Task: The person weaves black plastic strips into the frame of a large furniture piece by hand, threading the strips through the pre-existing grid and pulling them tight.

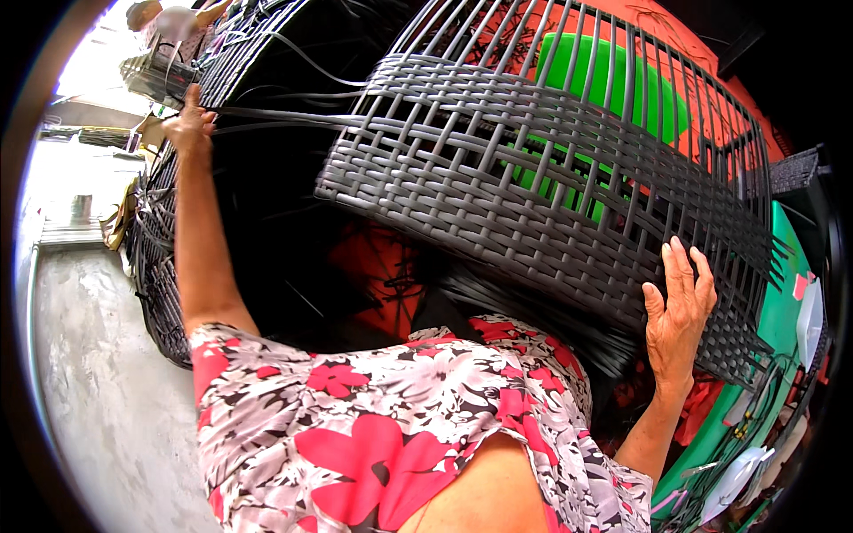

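Observation:
A dark grey woven wicker panel (498,200) lies tilted across the middle, with bare upright rods along its far side. Long flat plastic strands (289,115) run left from its edge. My left hand (189,129), arm stretched far out to the left, is closed on these strands and holds them taut. My right hand (680,311) rests on the weave near the panel's right end, its fingers extended and holding nothing. Some rods show gaps between the woven bands in the middle.
Behind the rods sits a bright green plastic chair or basin (613,80) on a red floor (657,18). More dark wicker pieces (160,240) stack at left, beside a grey concrete floor (107,373). A green surface (782,302) with loose strands lies right. Another person (173,22) is far left.

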A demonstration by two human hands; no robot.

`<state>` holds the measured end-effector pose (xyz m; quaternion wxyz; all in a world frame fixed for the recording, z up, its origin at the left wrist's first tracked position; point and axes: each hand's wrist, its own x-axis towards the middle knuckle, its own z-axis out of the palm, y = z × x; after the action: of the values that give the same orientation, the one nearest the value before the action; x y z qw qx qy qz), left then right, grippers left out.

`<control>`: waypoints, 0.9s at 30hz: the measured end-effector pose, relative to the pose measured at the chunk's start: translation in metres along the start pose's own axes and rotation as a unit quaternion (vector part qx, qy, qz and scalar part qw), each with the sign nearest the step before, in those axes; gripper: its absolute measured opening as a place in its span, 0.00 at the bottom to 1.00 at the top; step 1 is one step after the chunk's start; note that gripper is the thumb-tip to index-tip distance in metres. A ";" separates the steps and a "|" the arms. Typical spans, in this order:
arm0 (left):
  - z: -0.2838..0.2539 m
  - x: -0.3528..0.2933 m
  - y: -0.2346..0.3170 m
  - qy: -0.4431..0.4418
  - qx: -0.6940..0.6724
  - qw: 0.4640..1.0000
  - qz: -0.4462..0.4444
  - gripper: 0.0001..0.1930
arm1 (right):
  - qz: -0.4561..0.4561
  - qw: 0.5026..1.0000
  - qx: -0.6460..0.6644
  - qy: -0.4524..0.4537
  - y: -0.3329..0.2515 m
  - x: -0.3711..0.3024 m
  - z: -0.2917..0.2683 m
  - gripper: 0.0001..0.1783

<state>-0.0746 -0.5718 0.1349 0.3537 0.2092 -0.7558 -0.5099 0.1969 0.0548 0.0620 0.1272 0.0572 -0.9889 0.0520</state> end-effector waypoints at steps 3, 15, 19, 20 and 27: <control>0.044 -0.111 0.007 -0.034 -0.101 0.984 -0.143 0.13 | 0.008 1.000 -0.011 -0.006 -0.003 0.001 0.002 0.28; 0.065 -0.161 -0.009 -0.346 -0.100 0.837 -0.413 0.07 | 0.010 1.000 0.006 0.007 -0.002 0.000 0.004 0.27; 0.069 -0.154 -0.010 -0.383 -0.181 0.788 -0.447 0.08 | 0.006 1.000 0.007 0.010 -0.002 0.001 0.004 0.26; 0.071 -0.151 -0.012 -0.399 -0.204 0.772 -0.451 0.08 | 0.005 1.000 0.008 0.012 -0.002 0.001 0.004 0.26; 0.086 -0.145 -0.011 -0.443 -0.186 0.737 -0.476 0.07 | 0.008 1.000 0.013 0.015 -0.004 0.001 0.002 0.26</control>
<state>-0.0433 -0.4241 0.0584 -0.2776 0.2224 -0.5191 -0.7772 0.1954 0.0506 0.0605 0.1412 0.0500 -0.9865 0.0669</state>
